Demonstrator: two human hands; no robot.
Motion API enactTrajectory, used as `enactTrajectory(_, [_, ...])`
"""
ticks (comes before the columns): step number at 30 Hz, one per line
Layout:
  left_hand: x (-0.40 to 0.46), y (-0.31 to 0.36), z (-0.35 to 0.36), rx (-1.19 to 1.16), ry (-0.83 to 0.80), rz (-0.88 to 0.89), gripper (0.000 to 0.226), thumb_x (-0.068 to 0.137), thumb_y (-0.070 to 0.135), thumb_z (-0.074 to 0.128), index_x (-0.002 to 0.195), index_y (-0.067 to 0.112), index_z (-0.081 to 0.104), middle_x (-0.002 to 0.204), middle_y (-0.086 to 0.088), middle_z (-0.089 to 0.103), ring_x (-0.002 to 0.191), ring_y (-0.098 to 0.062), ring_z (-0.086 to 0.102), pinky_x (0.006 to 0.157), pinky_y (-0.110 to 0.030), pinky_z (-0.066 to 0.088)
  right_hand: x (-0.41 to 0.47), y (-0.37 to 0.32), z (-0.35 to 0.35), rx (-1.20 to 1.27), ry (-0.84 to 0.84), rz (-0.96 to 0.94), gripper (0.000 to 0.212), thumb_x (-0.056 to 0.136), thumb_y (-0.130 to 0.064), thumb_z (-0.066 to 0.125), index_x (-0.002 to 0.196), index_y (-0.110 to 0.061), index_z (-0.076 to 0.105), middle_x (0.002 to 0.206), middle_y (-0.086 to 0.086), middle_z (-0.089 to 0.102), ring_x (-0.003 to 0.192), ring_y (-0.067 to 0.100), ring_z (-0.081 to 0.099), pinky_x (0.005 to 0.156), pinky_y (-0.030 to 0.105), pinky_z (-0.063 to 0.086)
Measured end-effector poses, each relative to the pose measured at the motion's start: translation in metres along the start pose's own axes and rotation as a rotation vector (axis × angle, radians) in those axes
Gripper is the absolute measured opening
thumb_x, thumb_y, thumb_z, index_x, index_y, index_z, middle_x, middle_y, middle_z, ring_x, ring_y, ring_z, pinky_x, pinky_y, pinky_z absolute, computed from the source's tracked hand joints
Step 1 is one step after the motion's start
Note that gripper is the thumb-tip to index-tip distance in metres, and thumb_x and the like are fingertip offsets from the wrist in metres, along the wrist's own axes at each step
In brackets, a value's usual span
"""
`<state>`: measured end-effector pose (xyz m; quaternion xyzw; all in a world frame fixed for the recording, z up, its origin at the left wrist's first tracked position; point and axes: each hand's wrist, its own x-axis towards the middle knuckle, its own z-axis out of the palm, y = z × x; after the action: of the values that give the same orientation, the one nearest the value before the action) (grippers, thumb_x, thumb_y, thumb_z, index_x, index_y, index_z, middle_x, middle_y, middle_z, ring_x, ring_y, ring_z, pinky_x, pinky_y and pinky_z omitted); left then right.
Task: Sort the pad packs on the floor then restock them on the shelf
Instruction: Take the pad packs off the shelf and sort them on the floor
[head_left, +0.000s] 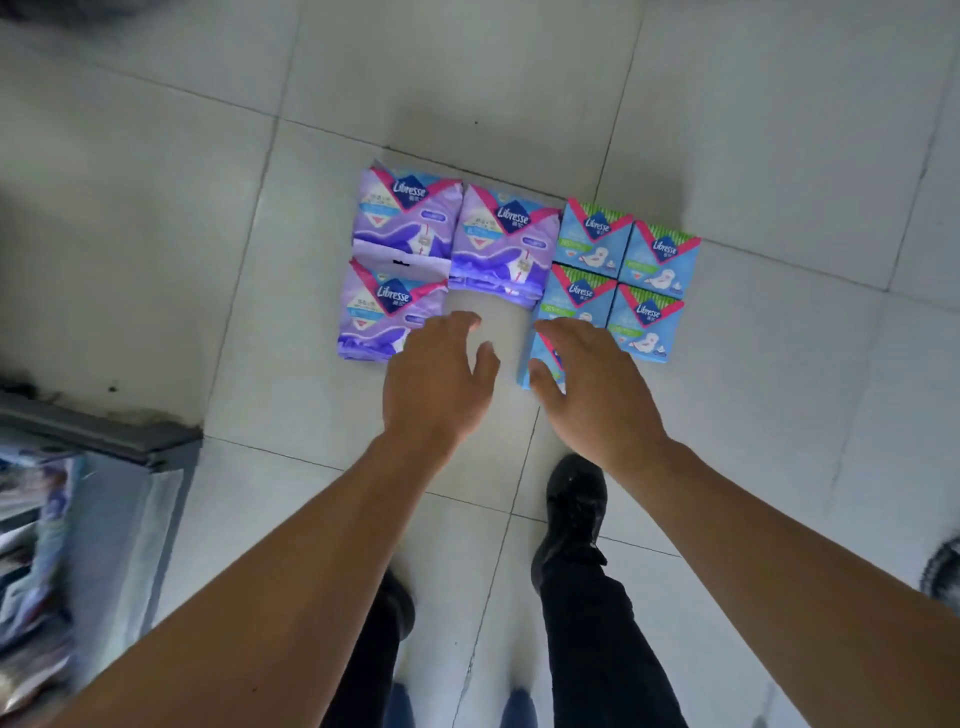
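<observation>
Pad packs on floor (727, 130), beyond both hands. Left hand (436, 384) spread, holding nothing, fingers at nearest purple pack (379, 317). Right hand (592, 384) spread over nearest blue pack (535, 358); contact unclear. Farther: more purple, blue packs touching.

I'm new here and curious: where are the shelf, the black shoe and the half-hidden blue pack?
shelf (119, 441): head view, grey top edge.
black shoe (574, 499): head view, toe.
blue pack (540, 353): head view, visible left corner.
</observation>
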<state>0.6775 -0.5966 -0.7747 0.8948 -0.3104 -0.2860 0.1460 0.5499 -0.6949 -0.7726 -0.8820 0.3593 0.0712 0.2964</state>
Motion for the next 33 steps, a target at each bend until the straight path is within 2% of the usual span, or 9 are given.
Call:
enactTrajectory(3, [-0.028, -0.02, -0.079, 0.054, 0.097, 0.019, 0.037, 0.094, 0.035, 0.05, 0.128, 0.021, 0.054, 0.122, -0.003, 0.06, 0.11, -0.027, 0.055, 0.085, -0.037, 0.042, -0.003, -0.079, -0.031, -0.128, 0.027, -0.137, 0.044, 0.09, -0.036, 0.048, 0.126, -0.015, 0.058, 0.125, 0.006, 0.063, 0.109, 0.031, 0.058, 0.082, 0.042, 0.05])
enactTrajectory(7, [-0.068, -0.068, -0.174, 0.021, 0.19, -0.032, 0.038, 0.096, 0.037, 0.05, 0.131, 0.024, 0.052, 0.128, 0.0, 0.056, 0.113, -0.023, 0.053, 0.088, -0.036, 0.039, -0.012, -0.187, -0.06, -0.228, -0.006, -0.296, 0.05, 0.091, -0.042, 0.035, 0.127, -0.015, 0.057, 0.126, 0.007, 0.062, 0.109, 0.031, 0.059, 0.083, 0.042, 0.05])
enactTrajectory(14, [-0.156, -0.156, -0.289, -0.096, 0.378, -0.266, 0.037, 0.096, 0.039, 0.047, 0.131, 0.029, 0.051, 0.133, 0.005, 0.052, 0.116, -0.019, 0.05, 0.094, -0.036, 0.039, -0.036, -0.345, -0.06, -0.235, -0.025, -0.567, 0.048, 0.09, -0.039, 0.038, 0.126, -0.014, 0.058, 0.122, 0.006, 0.063, 0.103, 0.032, 0.061, 0.078, 0.042, 0.052])
enactTrajectory(19, [-0.223, -0.205, -0.316, -0.236, 0.533, -0.453, 0.035, 0.095, 0.037, 0.05, 0.128, 0.027, 0.053, 0.128, 0.003, 0.055, 0.113, -0.022, 0.054, 0.093, -0.044, 0.048, -0.054, -0.427, -0.03, -0.269, -0.076, -0.802, 0.047, 0.091, -0.038, 0.04, 0.13, -0.014, 0.055, 0.127, 0.006, 0.06, 0.106, 0.032, 0.059, 0.08, 0.042, 0.051])
enactTrajectory(22, [-0.263, -0.229, -0.318, -0.284, 0.644, -0.571, 0.033, 0.094, 0.033, 0.052, 0.125, 0.025, 0.056, 0.123, 0.001, 0.059, 0.106, -0.023, 0.058, 0.086, -0.037, 0.048, -0.072, -0.465, -0.009, -0.271, -0.105, -0.95, 0.043, 0.091, -0.033, 0.048, 0.128, -0.013, 0.055, 0.124, 0.008, 0.06, 0.101, 0.034, 0.059, 0.075, 0.043, 0.051])
enactTrajectory(26, [-0.329, -0.26, -0.319, -0.33, 0.764, -0.773, 0.033, 0.093, 0.033, 0.053, 0.125, 0.028, 0.055, 0.124, 0.004, 0.06, 0.109, -0.021, 0.058, 0.083, -0.032, 0.045, -0.111, -0.512, 0.017, -0.243, -0.177, -1.107, 0.042, 0.091, -0.031, 0.049, 0.128, -0.012, 0.055, 0.121, 0.008, 0.061, 0.1, 0.034, 0.059, 0.073, 0.043, 0.051])
enactTrajectory(29, [-0.382, -0.285, -0.321, -0.351, 0.871, -0.882, 0.033, 0.092, 0.033, 0.054, 0.124, 0.026, 0.056, 0.12, 0.002, 0.061, 0.106, -0.02, 0.059, 0.083, -0.033, 0.049, -0.147, -0.549, 0.039, -0.211, -0.235, -1.22, 0.042, 0.091, -0.029, 0.055, 0.129, -0.011, 0.054, 0.122, 0.009, 0.061, 0.104, 0.034, 0.059, 0.076, 0.042, 0.049])
enactTrajectory(33, [-0.453, -0.322, -0.323, -0.4, 1.057, -1.021, 0.032, 0.09, 0.029, 0.056, 0.122, 0.027, 0.056, 0.117, 0.005, 0.062, 0.101, -0.017, 0.058, 0.076, -0.029, 0.045, -0.202, -0.6, 0.074, -0.159, -0.358, -1.33, 0.044, 0.093, -0.026, 0.058, 0.133, -0.011, 0.053, 0.128, 0.009, 0.058, 0.113, 0.033, 0.056, 0.083, 0.044, 0.049])
